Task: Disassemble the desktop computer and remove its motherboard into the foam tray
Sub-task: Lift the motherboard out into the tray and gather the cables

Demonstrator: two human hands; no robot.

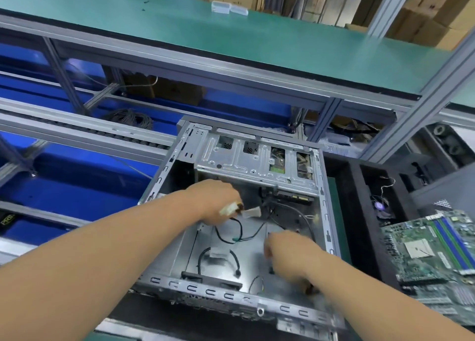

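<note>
The open grey computer case (pixel 326 212) lies on its side before me, its floor bare except for loose black cables (pixel 231 238). Both hands reach inside it. My left hand (pixel 216 202) grips a white cable connector (pixel 250 213) near the drive cage (pixel 254 158). My right hand (pixel 290 256) is curled low over the case floor; blur hides whether it holds anything. The green motherboard (pixel 431 248) lies outside the case on the right, on top of other boards in the black foam tray (pixel 359 212).
A small fan (pixel 380 207) lies in a tray compartment behind the motherboard. A green-topped shelf (pixel 231 37) on aluminium posts runs overhead at the back. Blue bins (pixel 64 186) and a conveyor rail (pixel 77 132) are to the left.
</note>
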